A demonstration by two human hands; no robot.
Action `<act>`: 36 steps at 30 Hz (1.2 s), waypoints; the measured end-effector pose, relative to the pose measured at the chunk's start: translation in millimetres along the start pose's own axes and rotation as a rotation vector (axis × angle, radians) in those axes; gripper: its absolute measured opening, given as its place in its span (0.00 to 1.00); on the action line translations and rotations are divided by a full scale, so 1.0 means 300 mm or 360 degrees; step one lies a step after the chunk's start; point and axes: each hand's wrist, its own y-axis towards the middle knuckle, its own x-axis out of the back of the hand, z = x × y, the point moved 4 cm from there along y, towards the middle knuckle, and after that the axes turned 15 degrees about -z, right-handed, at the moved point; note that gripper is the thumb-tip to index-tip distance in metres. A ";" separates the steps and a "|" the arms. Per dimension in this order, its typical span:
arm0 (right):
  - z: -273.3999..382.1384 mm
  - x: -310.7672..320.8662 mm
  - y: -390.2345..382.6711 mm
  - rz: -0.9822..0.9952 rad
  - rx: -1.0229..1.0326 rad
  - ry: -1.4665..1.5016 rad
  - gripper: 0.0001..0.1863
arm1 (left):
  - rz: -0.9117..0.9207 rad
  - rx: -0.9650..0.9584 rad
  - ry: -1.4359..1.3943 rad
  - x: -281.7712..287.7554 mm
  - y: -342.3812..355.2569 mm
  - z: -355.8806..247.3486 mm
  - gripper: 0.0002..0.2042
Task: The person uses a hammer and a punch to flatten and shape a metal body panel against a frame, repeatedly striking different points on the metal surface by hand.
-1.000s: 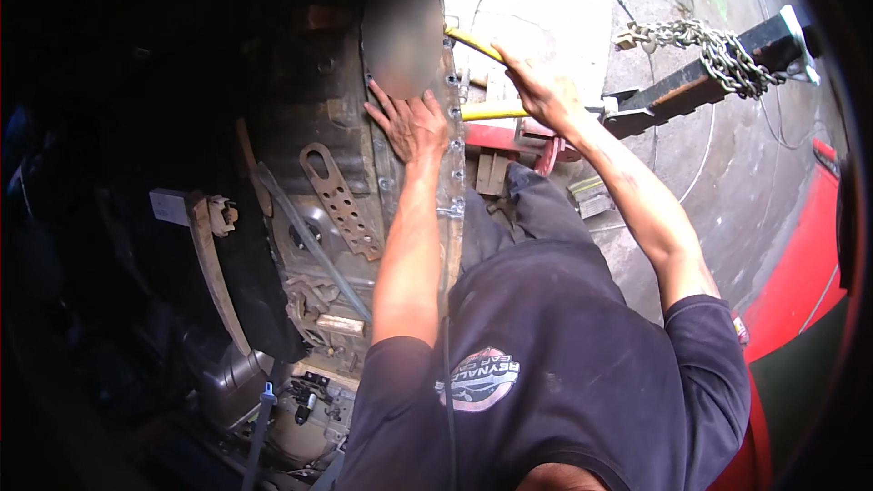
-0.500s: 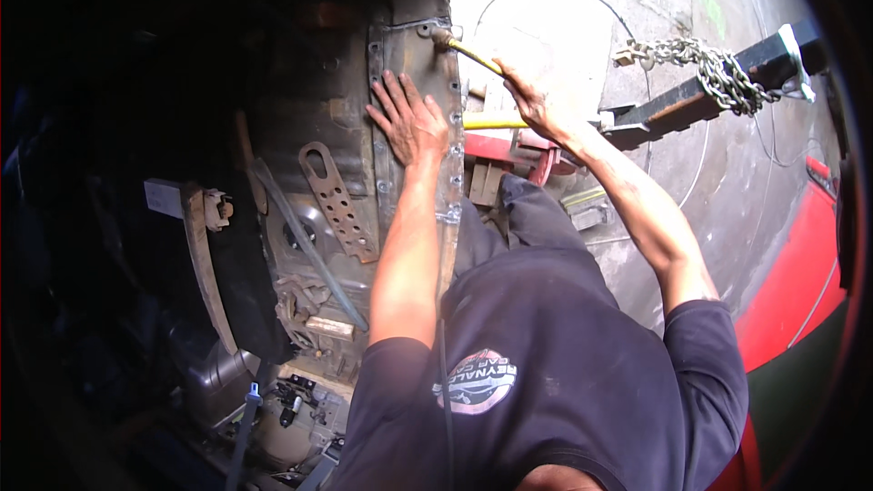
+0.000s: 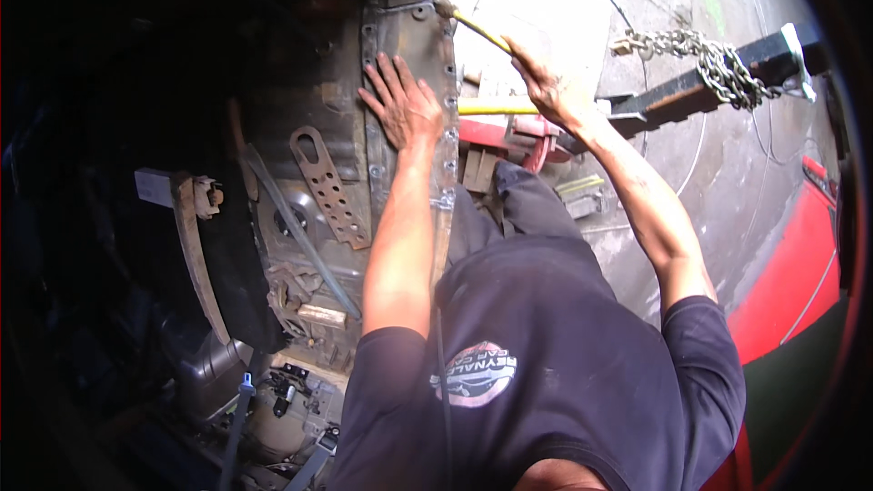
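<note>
The hammer [image 3: 480, 29] could have glanced, since its head met or hung just over the right edge of the panel [image 3: 426, 47], near the top right corner; that edge looked narrow and pierced with holes. A skid down and left would have carried it toward the spread fingers of the left hand [image 3: 409, 116]. That hand lay open and flat on the panel, gripping nothing, so the sheet might have shifted under a blow. The right hand [image 3: 550, 95], beyond the right edge, was curled about the handle's end; how tightly, I could not tell. A low swing could have rapped it on the yellow bar [image 3: 496, 106] just below.

From the right hand, the hammer ran up and left; its head sat above and right of the left fingertips, near but apart.
</note>
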 end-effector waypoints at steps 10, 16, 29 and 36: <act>0.013 -0.054 -0.019 -0.0066 -0.0329 0.0688 0.23 | 0.0033 0.0019 -0.0046 -0.002 -0.013 -0.005 0.29; 0.025 0.172 0.107 0.0018 -0.1016 0.1305 0.24 | -0.0014 -0.0003 -0.0041 0.000 0.005 -0.009 0.29; 0.069 -0.109 -0.029 0.0135 -0.0703 0.1037 0.28 | -0.0038 -0.0005 0.0010 -0.006 0.022 -0.008 0.27; 0.051 -0.076 0.004 0.0207 -0.0776 0.1148 0.27 | 0.0126 -0.0064 -0.0208 -0.012 -0.060 -0.031 0.29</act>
